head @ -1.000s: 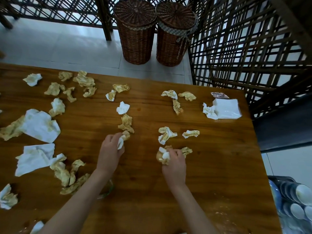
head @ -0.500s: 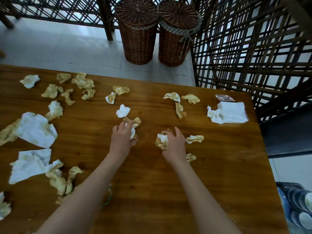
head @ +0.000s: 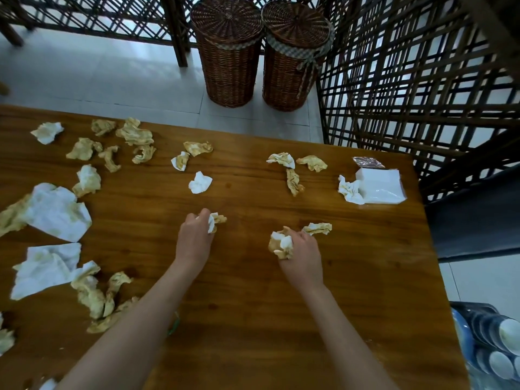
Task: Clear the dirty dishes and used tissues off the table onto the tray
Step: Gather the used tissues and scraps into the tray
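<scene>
From my head camera I look down on the wooden table (head: 253, 305), strewn with used tissues. My left hand (head: 194, 240) has its fingers curled round a small wad of tissue (head: 215, 220), white with a yellow-stained end; the wad pokes out past my knuckles toward the right, its long axis roughly across the table, and it sits at table level near the middle. My right hand (head: 302, 254) grips a bigger stained bundle (head: 280, 243) that bulges out on the thumb side, to the left of the hand; it is too crumpled to have a clear long axis. My right fingertips lie just beside a loose stained tissue (head: 317, 228), which stretches left to right; I cannot tell whether they touch it.

Farther from me lies a small white crumpled tissue (head: 200, 182), well apart from my left hand. At the far right corner a pack of clean napkins (head: 380, 187) lies flat with a crumpled tissue against its left edge. Large flattened tissues lie at the left. Two wicker baskets (head: 228, 52) stand on the floor beyond the table, and stacked dishes (head: 501, 347) show at the lower right edge.
</scene>
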